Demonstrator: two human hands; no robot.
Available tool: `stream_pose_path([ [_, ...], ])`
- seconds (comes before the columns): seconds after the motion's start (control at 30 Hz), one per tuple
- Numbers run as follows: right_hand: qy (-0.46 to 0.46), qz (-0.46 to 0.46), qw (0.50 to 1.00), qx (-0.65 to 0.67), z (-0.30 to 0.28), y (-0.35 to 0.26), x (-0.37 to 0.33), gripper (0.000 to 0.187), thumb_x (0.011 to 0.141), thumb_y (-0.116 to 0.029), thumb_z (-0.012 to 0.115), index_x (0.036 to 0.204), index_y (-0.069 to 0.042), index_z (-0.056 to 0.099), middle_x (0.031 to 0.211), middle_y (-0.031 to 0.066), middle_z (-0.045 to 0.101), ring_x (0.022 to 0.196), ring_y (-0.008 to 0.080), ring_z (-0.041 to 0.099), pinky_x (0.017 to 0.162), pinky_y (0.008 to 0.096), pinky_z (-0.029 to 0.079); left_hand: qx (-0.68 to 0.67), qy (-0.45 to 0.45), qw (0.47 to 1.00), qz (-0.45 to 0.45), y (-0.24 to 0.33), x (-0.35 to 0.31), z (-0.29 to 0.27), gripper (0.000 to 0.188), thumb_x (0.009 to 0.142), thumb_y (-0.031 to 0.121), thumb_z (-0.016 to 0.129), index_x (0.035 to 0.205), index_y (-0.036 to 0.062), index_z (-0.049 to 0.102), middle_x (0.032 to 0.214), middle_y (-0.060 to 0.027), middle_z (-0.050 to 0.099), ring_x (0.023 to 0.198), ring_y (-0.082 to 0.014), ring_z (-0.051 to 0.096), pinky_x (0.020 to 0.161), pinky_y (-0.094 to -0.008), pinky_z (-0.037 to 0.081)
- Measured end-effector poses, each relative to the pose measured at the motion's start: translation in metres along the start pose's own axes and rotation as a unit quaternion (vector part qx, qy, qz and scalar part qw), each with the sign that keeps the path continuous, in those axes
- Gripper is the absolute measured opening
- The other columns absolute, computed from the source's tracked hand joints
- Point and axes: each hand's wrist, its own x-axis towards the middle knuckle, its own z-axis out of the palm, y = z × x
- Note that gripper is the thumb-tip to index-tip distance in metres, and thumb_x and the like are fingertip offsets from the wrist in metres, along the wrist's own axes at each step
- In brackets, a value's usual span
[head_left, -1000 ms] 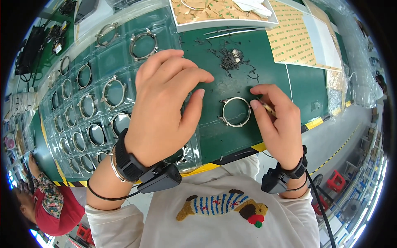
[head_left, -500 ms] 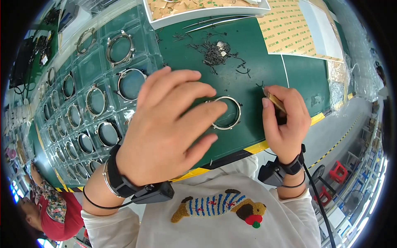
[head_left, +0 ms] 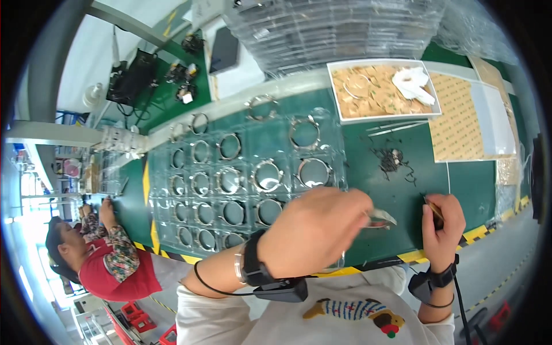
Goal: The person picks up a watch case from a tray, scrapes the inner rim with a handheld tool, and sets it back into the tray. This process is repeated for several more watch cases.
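My left hand (head_left: 322,230) is closed on a metal watch case ring (head_left: 380,218). It holds the ring tilted above the green mat, and the fingers hide part of it. To the right, my right hand (head_left: 447,221) is closed around a slim gold-brown tool (head_left: 435,213) whose dark tip points up and left; its exact kind is hard to make out. Beyond the hands lies a tangled pile of short black strips (head_left: 392,161). Left of my left hand, a clear plastic tray (head_left: 247,158) carries rows of watch case rings (head_left: 267,175).
Thin metal tweezers (head_left: 397,127) lie before a white box (head_left: 339,109) of brown paper scraps and white tissue. Printed tan sheets (head_left: 457,123) are at the right. Stacked clear trays (head_left: 339,37) stand behind. Yellow-black tape (head_left: 402,257) marks the near edge. Another person (head_left: 109,259) sits at left.
My left hand has gone from spread fingers over the ring to gripping it, and the ring is off the mat. My right hand still grips the tool. The view has swung left and farther out.
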Motion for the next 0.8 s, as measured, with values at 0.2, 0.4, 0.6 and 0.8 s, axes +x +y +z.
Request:
stream_pose_path([
  [0.2, 0.002, 0.004, 1.0, 0.012, -0.003, 0.002, 0.001, 0.008, 0.087, 0.002, 0.064, 0.095, 0.001, 0.064, 0.082, 0.0131, 0.058, 0.071, 0.0282, 0.056, 0.066, 0.0345, 0.045, 0.101, 0.248, 0.936, -0.227, -0.056, -0.015, -0.094, 0.012, 0.1, 0.01, 0.062, 0.103, -0.0001, 0.068, 0.07, -0.0081, 0.068, 0.063, -0.013, 0.068, 0.058, -0.0281, 0.049],
  [0.4, -0.011, -0.013, 1.0, 0.008, 0.004, 0.0, 0.01, 0.01, 0.085, 0.003, 0.066, 0.094, 0.0, 0.064, 0.081, 0.0135, 0.061, 0.071, 0.0307, 0.058, 0.063, 0.037, 0.046, 0.093, 0.219, 0.934, -0.266, -0.099, -0.024, -0.1, 0.013, 0.099, 0.012, 0.064, 0.099, -0.0003, 0.07, 0.073, -0.0077, 0.069, 0.063, -0.0146, 0.067, 0.057, -0.0306, 0.049],
  [0.6, -0.009, -0.008, 1.0, 0.005, 0.004, 0.002, 0.007, 0.008, 0.086, 0.003, 0.065, 0.094, 0.001, 0.064, 0.08, 0.0129, 0.061, 0.069, 0.0298, 0.058, 0.062, 0.0369, 0.045, 0.258, 0.154, 0.949, -0.098, -0.102, 0.002, -0.068, 0.009, 0.093, 0.011, 0.069, 0.096, 0.0034, 0.073, 0.081, -0.0081, 0.068, 0.067, -0.0228, 0.066, 0.06, -0.0359, 0.051],
  [0.8, -0.013, -0.006, 1.0, 0.011, 0.003, 0.002, 0.007, 0.006, 0.09, 0.002, 0.063, 0.096, 0.002, 0.064, 0.082, 0.0116, 0.06, 0.069, 0.024, 0.055, 0.062, 0.0311, 0.043, 0.269, 0.173, 0.934, -0.158, -0.101, 0.001, -0.067, 0.008, 0.086, 0.01, 0.073, 0.093, 0.0055, 0.074, 0.089, -0.0085, 0.066, 0.075, -0.0299, 0.064, 0.068, -0.0396, 0.053],
])
